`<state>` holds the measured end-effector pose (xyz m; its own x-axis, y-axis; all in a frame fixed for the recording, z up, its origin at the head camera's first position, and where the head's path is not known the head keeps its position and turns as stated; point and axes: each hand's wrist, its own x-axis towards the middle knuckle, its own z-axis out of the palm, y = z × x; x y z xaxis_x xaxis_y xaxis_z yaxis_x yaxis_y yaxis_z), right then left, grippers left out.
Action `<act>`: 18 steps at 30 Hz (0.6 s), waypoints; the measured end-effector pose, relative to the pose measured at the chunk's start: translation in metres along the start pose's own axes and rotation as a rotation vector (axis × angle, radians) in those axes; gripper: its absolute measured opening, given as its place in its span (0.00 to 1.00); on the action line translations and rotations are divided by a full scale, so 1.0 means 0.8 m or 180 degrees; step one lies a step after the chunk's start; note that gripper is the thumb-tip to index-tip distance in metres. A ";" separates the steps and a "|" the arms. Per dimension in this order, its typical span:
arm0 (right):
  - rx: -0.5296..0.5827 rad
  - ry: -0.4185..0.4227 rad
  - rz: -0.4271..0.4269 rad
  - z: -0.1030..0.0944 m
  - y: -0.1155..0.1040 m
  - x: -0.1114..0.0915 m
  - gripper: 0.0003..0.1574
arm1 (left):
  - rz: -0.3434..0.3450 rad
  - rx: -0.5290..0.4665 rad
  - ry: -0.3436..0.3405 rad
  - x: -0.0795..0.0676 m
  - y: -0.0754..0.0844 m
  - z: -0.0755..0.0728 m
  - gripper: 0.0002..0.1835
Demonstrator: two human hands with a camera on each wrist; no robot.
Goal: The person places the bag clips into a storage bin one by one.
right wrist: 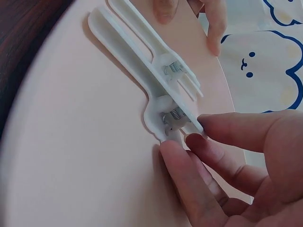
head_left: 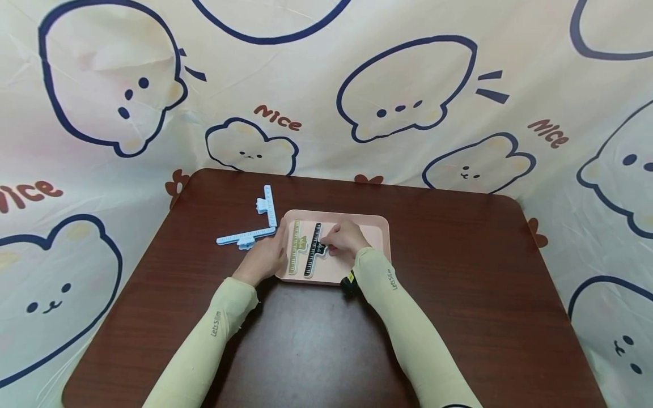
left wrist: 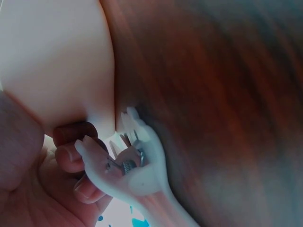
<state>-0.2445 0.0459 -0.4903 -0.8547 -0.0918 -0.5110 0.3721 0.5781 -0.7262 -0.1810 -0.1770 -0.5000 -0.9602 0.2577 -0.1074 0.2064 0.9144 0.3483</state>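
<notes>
A pink tray [head_left: 374, 218] holds a green ruler-printed clip [head_left: 294, 249] and a black ruler-printed clip [head_left: 313, 249], lying side by side. My right hand [head_left: 349, 237] pinches the handle of the black clip between thumb and fingers; the right wrist view shows this clip [right wrist: 124, 52] edge-on with its metal spring. At the tray's left side, my left hand [head_left: 265, 255] holds the rim, thumb inside and fingers outside. Close to the left fingers, the left wrist view shows a clip [left wrist: 151, 179] on the table beside the tray.
Two light-blue ruler-printed clips [head_left: 245, 236] lie on the brown table [head_left: 459, 272] left of the tray, their ends meeting near the left hand. A patterned cloth [head_left: 316, 79] hangs behind the table. A small black object [head_left: 348, 285] shows by the right wrist.
</notes>
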 end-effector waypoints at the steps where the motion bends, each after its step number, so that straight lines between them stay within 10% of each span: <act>1: -0.0003 -0.0007 -0.0006 0.000 0.000 0.000 0.08 | 0.0009 -0.0004 0.0002 0.000 0.000 0.000 0.42; 18: -0.0113 -0.0103 -0.0203 0.004 -0.004 -0.004 0.07 | -0.0164 0.0010 -0.0076 0.003 0.002 0.001 0.39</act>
<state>-0.2420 0.0421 -0.4880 -0.8639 -0.1552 -0.4791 0.3036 0.5986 -0.7413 -0.1830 -0.1745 -0.5003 -0.9649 0.2175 -0.1472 0.1574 0.9276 0.3388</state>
